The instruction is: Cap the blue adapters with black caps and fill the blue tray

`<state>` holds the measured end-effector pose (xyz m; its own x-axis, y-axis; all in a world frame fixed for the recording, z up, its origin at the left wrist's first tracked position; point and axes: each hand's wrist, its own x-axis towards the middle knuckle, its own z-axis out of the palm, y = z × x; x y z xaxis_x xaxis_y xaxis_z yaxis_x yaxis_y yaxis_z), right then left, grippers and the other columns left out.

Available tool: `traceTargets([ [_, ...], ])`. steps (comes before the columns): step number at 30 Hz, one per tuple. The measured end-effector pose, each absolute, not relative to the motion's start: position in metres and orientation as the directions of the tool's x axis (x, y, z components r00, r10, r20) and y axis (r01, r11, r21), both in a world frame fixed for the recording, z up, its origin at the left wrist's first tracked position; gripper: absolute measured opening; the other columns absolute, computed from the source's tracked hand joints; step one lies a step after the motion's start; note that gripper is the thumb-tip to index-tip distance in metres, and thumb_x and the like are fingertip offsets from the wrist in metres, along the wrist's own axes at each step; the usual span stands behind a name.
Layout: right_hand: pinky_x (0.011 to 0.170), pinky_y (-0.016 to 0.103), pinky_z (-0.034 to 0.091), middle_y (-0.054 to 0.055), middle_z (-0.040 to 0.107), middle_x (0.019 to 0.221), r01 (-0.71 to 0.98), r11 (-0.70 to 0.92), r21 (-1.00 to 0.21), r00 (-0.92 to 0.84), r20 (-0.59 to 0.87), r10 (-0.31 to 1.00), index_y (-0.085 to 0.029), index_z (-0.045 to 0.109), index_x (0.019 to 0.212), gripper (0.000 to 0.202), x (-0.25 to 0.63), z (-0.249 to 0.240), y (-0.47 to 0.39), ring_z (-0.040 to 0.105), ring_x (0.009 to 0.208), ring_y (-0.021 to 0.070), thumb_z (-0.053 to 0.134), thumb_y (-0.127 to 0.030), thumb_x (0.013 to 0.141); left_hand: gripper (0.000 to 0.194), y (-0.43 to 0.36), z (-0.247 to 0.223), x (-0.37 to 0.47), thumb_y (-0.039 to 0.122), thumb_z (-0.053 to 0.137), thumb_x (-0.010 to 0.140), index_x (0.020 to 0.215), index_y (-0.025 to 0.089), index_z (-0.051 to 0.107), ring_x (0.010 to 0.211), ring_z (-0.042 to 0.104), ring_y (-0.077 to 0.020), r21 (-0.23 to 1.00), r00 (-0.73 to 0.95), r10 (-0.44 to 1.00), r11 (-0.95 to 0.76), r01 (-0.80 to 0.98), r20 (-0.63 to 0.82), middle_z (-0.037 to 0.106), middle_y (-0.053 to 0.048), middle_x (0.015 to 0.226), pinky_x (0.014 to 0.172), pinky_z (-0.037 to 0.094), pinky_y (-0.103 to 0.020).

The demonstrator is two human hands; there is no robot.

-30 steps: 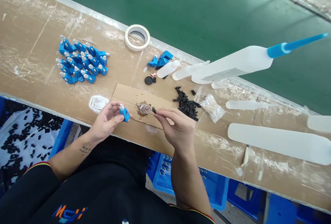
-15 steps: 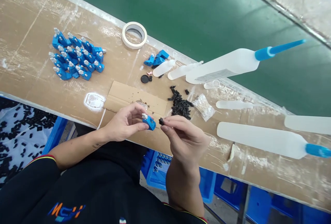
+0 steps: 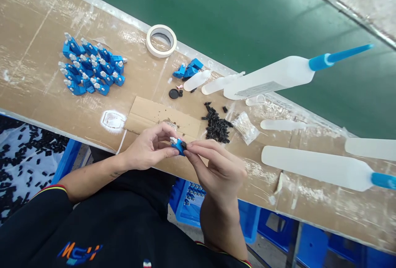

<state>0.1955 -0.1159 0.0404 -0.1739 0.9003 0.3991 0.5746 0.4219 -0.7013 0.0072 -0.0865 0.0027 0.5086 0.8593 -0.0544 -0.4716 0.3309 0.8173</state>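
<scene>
Between its thumb and fingers, my left hand point(image 3: 153, 146) grips a small blue plastic part point(image 3: 177, 146) with a white tip, over the table's near edge. My right hand point(image 3: 218, 165) pinches a small black piece point(image 3: 184, 145) against the right side of that blue part. Whether the black piece sits inside the blue part or only touches it, I cannot tell. Just beyond my hands lies a flat cardboard piece point(image 3: 142, 113) with dark stains. A heap of similar black pieces point(image 3: 217, 125) is past my right fingers.
A cluster of blue parts with white tips point(image 3: 93, 70) stands at left. Farther back are a tape roll point(image 3: 149, 42), more blue parts point(image 3: 193, 68) and a round black lid point(image 3: 173, 93). White bottles point(image 3: 315, 167) and a bag of swabs point(image 3: 246, 128) lie at right. Blue bins point(image 3: 249, 218) sit below.
My right hand has moved left, bringing the black piece from a small gap away up against the blue part. My left hand has stayed nearly still.
</scene>
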Motion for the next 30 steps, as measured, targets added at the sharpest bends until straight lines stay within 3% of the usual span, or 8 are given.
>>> traceTargets([
  [9,0.068,0.032,0.061,0.003,0.075,0.090,0.641,0.475,-0.603,-0.270,0.402,0.875,-0.025,0.071,0.100,0.024,0.193,0.053,-0.120,0.071,0.078,0.0173,0.073,-0.005,0.087,0.020,-0.093,0.007,0.004,0.020,0.075,0.089,0.104,0.019,0.063,0.098,0.072,-0.0172,0.877,0.489,0.868,0.302,-0.374,-0.090,0.070,-0.005,0.103,0.093,0.061,-0.032],
  [14,0.070,0.033,0.060,0.006,0.074,0.096,0.647,0.482,-0.591,-0.378,0.301,0.876,-0.023,0.070,0.107,0.023,0.198,0.061,-0.122,0.070,0.082,0.0185,0.068,-0.007,0.091,0.021,-0.093,0.006,0.002,0.019,0.076,0.088,0.104,0.018,0.063,0.090,0.072,-0.0155,0.873,0.517,0.848,0.337,-0.353,-0.118,0.071,-0.005,0.097,0.086,0.060,-0.030],
  [20,0.070,0.032,0.059,0.003,0.074,0.092,0.527,0.422,-0.738,-0.357,0.258,0.898,-0.025,0.071,0.099,0.019,0.200,0.055,-0.122,0.070,0.082,0.0176,0.068,-0.008,0.091,0.030,-0.085,0.007,-0.007,0.029,0.079,0.087,0.110,0.017,0.064,0.090,0.072,-0.0181,0.843,0.621,0.769,0.428,-0.327,-0.150,0.073,-0.007,0.097,0.083,0.060,-0.031],
  [22,0.067,0.031,0.058,0.002,0.071,0.087,0.449,0.354,-0.821,-0.254,0.263,0.931,-0.025,0.070,0.095,0.015,0.201,0.047,-0.122,0.068,0.078,0.0166,0.071,-0.012,0.089,0.040,-0.082,0.007,-0.009,0.035,0.078,0.089,0.120,0.017,0.061,0.092,0.073,-0.0198,0.820,0.673,0.723,0.474,-0.322,-0.154,0.074,-0.009,0.099,0.080,0.059,-0.031],
  [24,0.066,0.032,0.057,0.004,0.069,0.096,0.370,0.270,-0.889,-0.136,0.236,0.962,-0.026,0.071,0.105,0.017,0.201,0.038,-0.122,0.065,0.077,0.0163,0.075,-0.021,0.089,0.046,-0.080,0.007,-0.009,0.037,0.077,0.090,0.126,0.020,0.054,0.087,0.073,-0.0181,0.787,0.715,0.682,0.521,-0.330,-0.151,0.074,-0.008,0.095,0.076,0.057,-0.028],
  [27,0.066,0.033,0.059,0.007,0.070,0.108,0.271,0.174,-0.947,-0.149,0.138,0.979,-0.027,0.068,0.123,0.031,0.200,0.027,-0.123,0.066,0.078,0.0161,0.072,-0.030,0.092,0.042,-0.081,0.008,-0.006,0.038,0.076,0.091,0.117,0.023,0.046,0.075,0.068,-0.0122,0.735,0.757,0.638,0.579,-0.353,-0.140,0.072,-0.002,0.087,0.069,0.051,-0.023],
  [30,0.064,0.030,0.060,0.004,0.074,0.094,0.209,0.164,-0.964,-0.133,0.138,0.982,-0.026,0.071,0.113,0.022,0.195,0.018,-0.127,0.069,0.074,0.0158,0.073,-0.029,0.092,0.035,-0.085,0.011,-0.002,0.042,0.070,0.095,0.108,0.022,0.044,0.070,0.062,-0.0103,0.740,0.745,0.645,0.583,-0.335,-0.171,0.067,0.000,0.082,0.067,0.048,-0.022],
])
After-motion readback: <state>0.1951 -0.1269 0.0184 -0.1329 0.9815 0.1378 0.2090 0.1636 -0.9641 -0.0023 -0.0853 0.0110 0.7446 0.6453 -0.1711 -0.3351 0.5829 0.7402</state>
